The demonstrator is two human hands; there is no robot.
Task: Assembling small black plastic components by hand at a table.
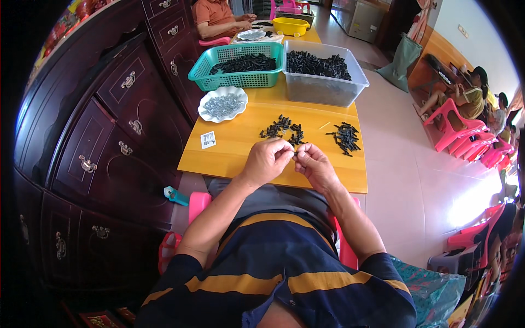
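A small black piece (296, 153), apparently hard and matt, sits at the meeting point of the two hands, above the near part of a glossy yellow-brown wooden worktop (210, 164). The right hand (317, 165) grips it between thumb and forefinger; the left hand (269, 158) comes in from the other side with thumb and forefinger pinched closed, its tips just beside the piece, though what lies inside that pinch is hidden. The piece seems slightly nearer the right grip; too little of it shows to tell its long axis. Straight beyond the fingertips lies a loose, ragged heap of short black cylindrical pieces (283, 128), pointing every way, while a denser pile of slim black pieces (346, 138) lies farther right, on the right hand's side. Left of both heaps, a white plate with a scalloped, wavy rim (203, 109) carries a glinting spread of small clear or silvery bits (221, 105), with a flat white printed card (208, 140) nearer the person. Along the far side, a green plastic basket with perforated walls (240, 82) stands against a smooth, translucent plastic bin (322, 93), both holding many more black pieces.
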